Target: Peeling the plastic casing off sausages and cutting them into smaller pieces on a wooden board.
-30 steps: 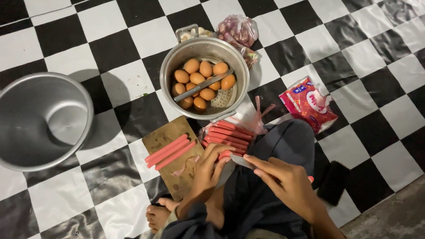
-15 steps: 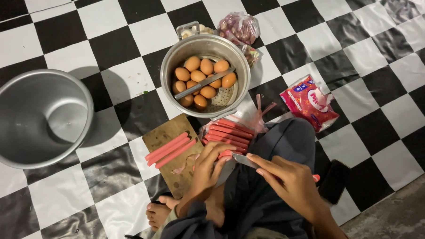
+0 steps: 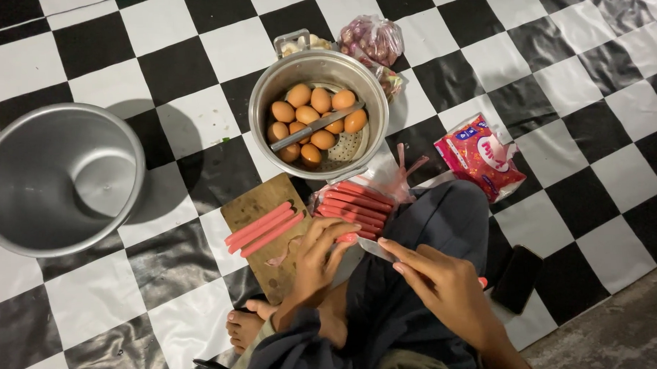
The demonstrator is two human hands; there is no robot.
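Note:
My left hand (image 3: pixel 318 259) grips a pink sausage (image 3: pixel 348 237) over the near end of a wooden cutting board (image 3: pixel 260 206). My right hand (image 3: pixel 440 286) holds a knife (image 3: pixel 375 249) whose blade tip meets that sausage. Three peeled pink sausages (image 3: pixel 264 229) lie side by side on the board. Just right of the board, an open plastic pack of red sausages (image 3: pixel 354 202) rests against my knee.
A metal steamer pot (image 3: pixel 267 92) with several brown eggs stands beyond the board. A large empty metal bowl (image 3: pixel 55 179) sits at left. A bag of shallots (image 3: pixel 373 39), a pink snack packet (image 3: pixel 482 157), a dark phone (image 3: pixel 517 278) and my bare foot (image 3: pixel 245 327) are on the checkered floor.
The view has shifted slightly. My hands stay together at the sausage with the knife, with little visible movement.

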